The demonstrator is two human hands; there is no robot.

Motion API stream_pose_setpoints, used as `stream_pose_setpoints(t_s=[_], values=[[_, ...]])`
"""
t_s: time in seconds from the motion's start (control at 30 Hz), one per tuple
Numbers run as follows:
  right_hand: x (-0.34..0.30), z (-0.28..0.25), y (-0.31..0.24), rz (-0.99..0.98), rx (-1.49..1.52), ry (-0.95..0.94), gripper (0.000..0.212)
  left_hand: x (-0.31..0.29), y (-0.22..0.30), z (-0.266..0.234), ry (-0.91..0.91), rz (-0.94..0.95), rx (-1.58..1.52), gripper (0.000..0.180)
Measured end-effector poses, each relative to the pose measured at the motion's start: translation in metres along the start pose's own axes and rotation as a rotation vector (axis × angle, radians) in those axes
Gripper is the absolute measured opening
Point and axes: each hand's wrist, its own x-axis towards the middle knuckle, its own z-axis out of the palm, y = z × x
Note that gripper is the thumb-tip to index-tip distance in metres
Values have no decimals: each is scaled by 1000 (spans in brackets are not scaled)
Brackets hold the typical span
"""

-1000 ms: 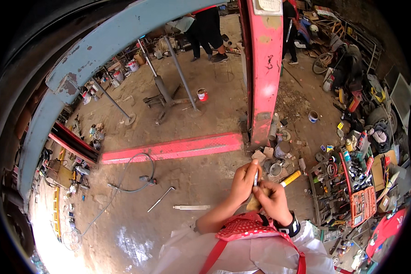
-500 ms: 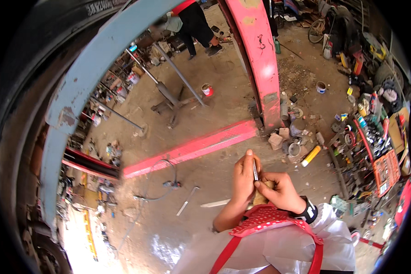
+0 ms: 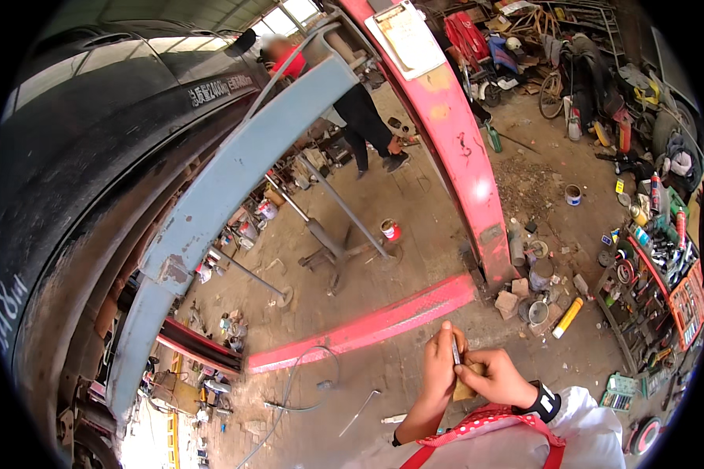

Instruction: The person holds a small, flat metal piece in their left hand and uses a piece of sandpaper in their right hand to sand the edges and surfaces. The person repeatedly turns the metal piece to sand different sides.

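Observation:
My left hand (image 3: 436, 374) and my right hand (image 3: 494, 380) are together in front of my apron (image 3: 493, 416). Between them is a slim silvery metal piece (image 3: 456, 353), its exact kind too small to make out. The left fingers are closed along one side of it, and my right thumb presses on its near end. Under the right thumb and fingers shows a tan, flat-looking piece (image 3: 465, 390), partly covered by the hand. Beyond the hands, a red-pink metal beam (image 3: 368, 319) lies across the floor.
A pink post (image 3: 465, 148) and a blue lift arm (image 3: 235, 168) rise ahead, beside a dark vehicle (image 3: 109, 117). A hose (image 3: 285, 402) and a thin metal rod (image 3: 358, 413) lie left. A yellow tube (image 3: 568, 317) and tool case (image 3: 690, 305) lie right. Another person (image 3: 364, 117) stands beyond.
The view has tilted up and swung left, so the surroundings sit lower and further right. Both hands stay together around the metal piece, with little change in grip.

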Motion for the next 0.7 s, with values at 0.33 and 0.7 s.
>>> stream_pose_setpoints(t_s=[0.33,0.7], values=[[2,-7,14,26,23,53,22,11,-11,9,11,-23,27,48],[-3,-2,14,5,55,32,23,3,-4,9,-1,14,-11,50]])
